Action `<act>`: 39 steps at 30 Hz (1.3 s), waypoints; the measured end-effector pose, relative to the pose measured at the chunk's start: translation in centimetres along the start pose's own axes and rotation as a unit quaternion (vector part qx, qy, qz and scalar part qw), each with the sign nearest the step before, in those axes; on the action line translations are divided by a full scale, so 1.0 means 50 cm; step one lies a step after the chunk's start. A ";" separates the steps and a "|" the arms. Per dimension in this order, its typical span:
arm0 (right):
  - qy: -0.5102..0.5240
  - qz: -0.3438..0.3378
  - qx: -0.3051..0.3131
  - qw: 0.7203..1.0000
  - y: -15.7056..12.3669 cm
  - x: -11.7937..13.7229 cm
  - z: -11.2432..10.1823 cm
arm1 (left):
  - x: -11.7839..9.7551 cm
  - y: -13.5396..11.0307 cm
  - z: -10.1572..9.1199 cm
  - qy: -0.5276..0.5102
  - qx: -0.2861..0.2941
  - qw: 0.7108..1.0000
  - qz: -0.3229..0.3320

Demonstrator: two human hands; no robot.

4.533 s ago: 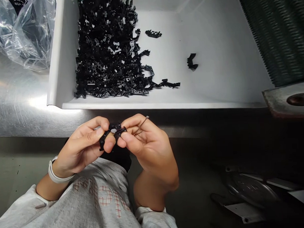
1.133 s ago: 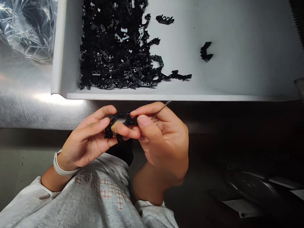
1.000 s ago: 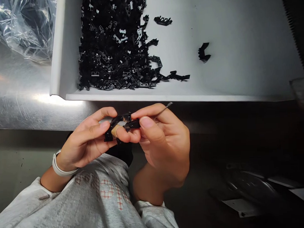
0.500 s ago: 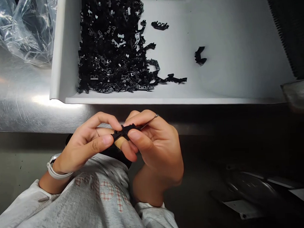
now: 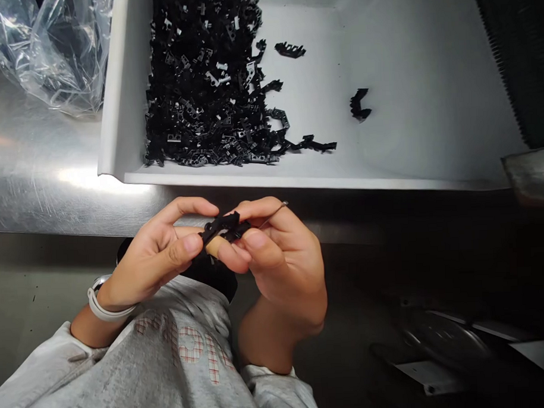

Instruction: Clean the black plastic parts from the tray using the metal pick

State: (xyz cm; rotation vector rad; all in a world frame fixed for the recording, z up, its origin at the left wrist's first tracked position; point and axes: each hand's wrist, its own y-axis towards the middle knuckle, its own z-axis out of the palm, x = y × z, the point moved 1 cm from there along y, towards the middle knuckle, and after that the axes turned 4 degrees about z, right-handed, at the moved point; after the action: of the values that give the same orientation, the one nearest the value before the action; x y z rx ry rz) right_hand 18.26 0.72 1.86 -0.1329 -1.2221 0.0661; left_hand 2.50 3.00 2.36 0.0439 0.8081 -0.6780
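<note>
My left hand [image 5: 169, 246] is closed on a small black plastic part [image 5: 221, 225], its thumb at the near end and its index finger stretched just above. My right hand [image 5: 287, 260] is closed too. A thin metal pick [image 5: 273, 213] runs across its fingers, and its thumb and index finger meet the right end of the black part. Where the pick's tip lies is hidden by the fingers. Beyond both hands, a large white tray [image 5: 298, 186] holds a heap of similar black parts [image 5: 201, 93] on its left side.
Several black parts lie apart from the heap, among them a curved one [image 5: 360, 104]. A clear plastic bag [image 5: 66, 62] rests on the metal bench [image 5: 43, 176] at left. A dark toothed panel [image 5: 516, 52] stands at right, and a stool-like object [image 5: 446, 335] is below.
The black part has turned in my fingers, its right end now showing a raised upper piece. My left index finger has lifted off it. The view has shifted slightly.
</note>
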 end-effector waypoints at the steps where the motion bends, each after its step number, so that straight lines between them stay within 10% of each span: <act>1: -0.003 0.010 -0.003 1.000 -0.002 0.000 0.000 | 0.000 0.000 -0.001 -0.009 -0.001 1.000 -0.005; 10: 0.001 -0.007 -0.046 0.999 -0.015 0.009 0.005 | 0.006 -0.003 -0.005 -0.119 -0.020 0.992 -0.028; 39: 0.057 0.003 0.065 0.996 -0.004 -0.018 -0.010 | 0.019 -0.011 -0.038 0.075 0.035 0.996 -0.037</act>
State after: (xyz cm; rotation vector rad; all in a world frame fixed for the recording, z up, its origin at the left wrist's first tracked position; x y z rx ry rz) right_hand 18.43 0.38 0.87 -0.0259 -1.1008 0.1417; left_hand 1.42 2.61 0.48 0.1305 0.9341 -0.7808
